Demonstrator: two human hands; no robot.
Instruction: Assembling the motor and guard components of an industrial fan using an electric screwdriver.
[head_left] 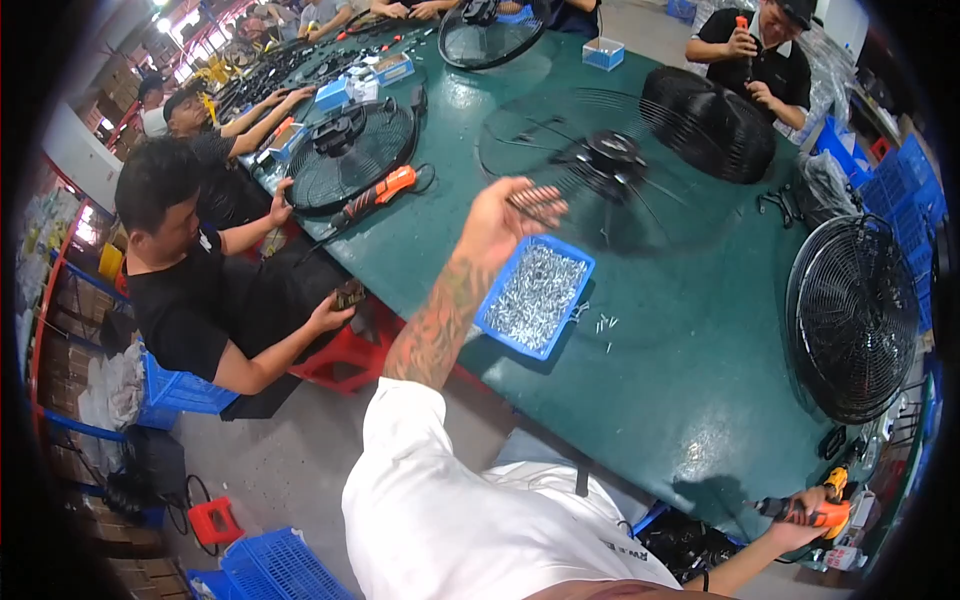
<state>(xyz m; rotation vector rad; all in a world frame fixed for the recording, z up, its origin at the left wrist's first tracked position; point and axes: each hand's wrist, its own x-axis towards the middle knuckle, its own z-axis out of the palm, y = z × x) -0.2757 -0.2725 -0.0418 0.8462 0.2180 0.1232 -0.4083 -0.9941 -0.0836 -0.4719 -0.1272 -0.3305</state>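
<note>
My left hand (508, 215) is at the near left rim of a black wire fan grille (640, 200), its fingers curled at the edge with the wires crossing over them. The grille is smeared by motion and has a round black hub (612, 150) in its middle. Just below that hand a blue tray (545, 350) holds many small silver screws (540, 290). Off to the lower right, my right hand (812, 518) is closed round an orange and black power screwdriver (800, 512), its tip toward the left. Several loose screws (605, 323) lie beside the tray.
A green table (640, 400) carries another fan grille (350, 150) with an orange power tool (385, 190) beside it. More grilles stand upright at the right (850, 320) and far right (710, 125). A co-worker (190, 270) sits at the left; another (765, 60) works across the table.
</note>
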